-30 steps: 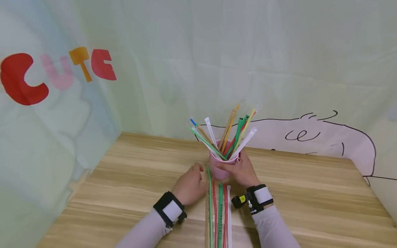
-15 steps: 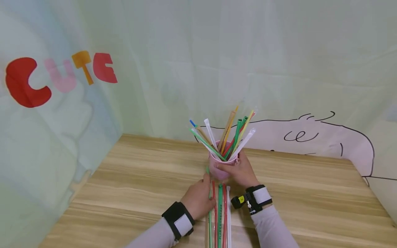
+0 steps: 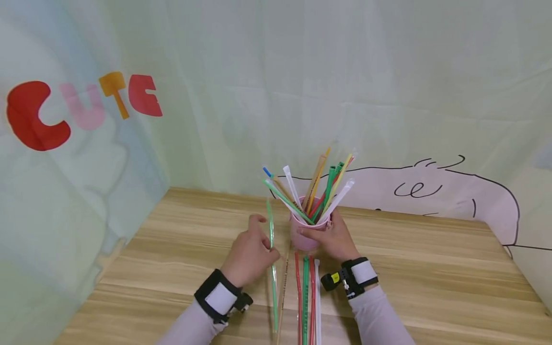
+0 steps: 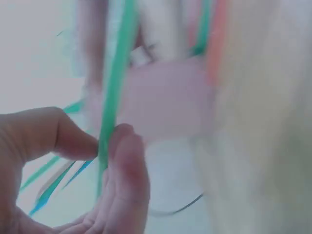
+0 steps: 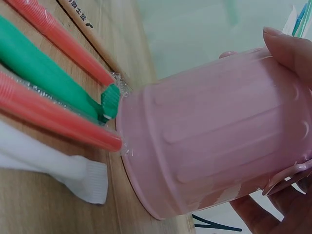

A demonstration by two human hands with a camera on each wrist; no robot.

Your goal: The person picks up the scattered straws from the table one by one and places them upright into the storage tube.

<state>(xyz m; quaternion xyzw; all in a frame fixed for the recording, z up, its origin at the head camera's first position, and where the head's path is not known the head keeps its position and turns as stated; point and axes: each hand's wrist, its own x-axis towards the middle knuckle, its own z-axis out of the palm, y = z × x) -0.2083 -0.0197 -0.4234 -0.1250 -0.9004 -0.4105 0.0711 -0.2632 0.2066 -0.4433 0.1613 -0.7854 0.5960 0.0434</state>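
Note:
My left hand (image 3: pixel 247 254) pinches a thin green wrapped straw (image 3: pixel 274 292) between thumb and fingers, left of the pink pail (image 3: pixel 303 239). The left wrist view shows that same green straw (image 4: pixel 117 73) crossing in front of the blurred pail. My right hand (image 3: pixel 340 239) grips the pail from its right side, thumb across the front. Straws in several colours (image 3: pixel 319 184) stand fanned out in the pail, which rests upright on the table. In the right wrist view, the pail's ribbed wall (image 5: pixel 219 126) is plain, with fingers around its upper part.
In front of the pail lie a brown straw (image 3: pixel 283 287), a red straw (image 3: pixel 299 297), a thick green straw (image 3: pixel 305 302), another red straw (image 3: pixel 312 302) and a white-wrapped straw (image 3: pixel 318 306). The wooden table (image 3: pixel 207 215) meets a printed curtain (image 3: pixel 237 120) at the back.
My left hand has taken hold of the green straw from the row and moved it left. The brown straw now lies slanted and uncovered. My right hand stays on the pail.

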